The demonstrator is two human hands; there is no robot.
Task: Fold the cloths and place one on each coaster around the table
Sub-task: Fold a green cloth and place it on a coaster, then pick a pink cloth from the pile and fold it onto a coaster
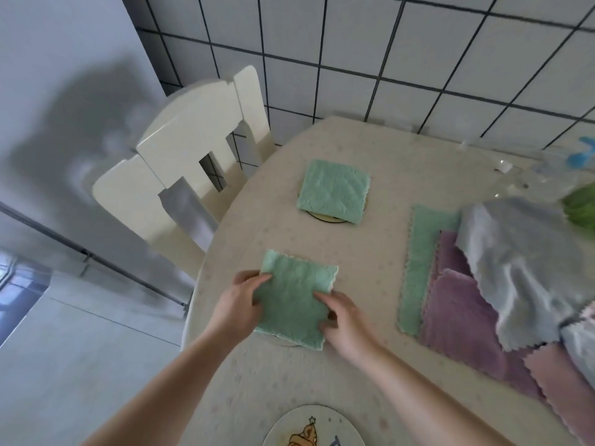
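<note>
A folded green cloth [294,297] lies near the table's left edge, over a coaster whose rim [283,343] peeks out below it. My left hand [240,304] holds its left edge, thumb on top. My right hand [341,320] holds its right edge, fingers curled on the fabric. Farther back, a second folded green cloth [334,190] rests on another coaster [325,218]. A bare coaster [314,426] with a cartoon print sits at the bottom edge. Unfolded cloths lie in a pile at the right: green [418,268], purple [457,310], grey [521,259], pink [560,378].
The round table [380,149] has a pale cloth cover. A cream chair [193,146] stands at its far left side. Clear plastic with a blue part [579,152] and something bright green [582,204] lie at the far right. A tiled wall is behind.
</note>
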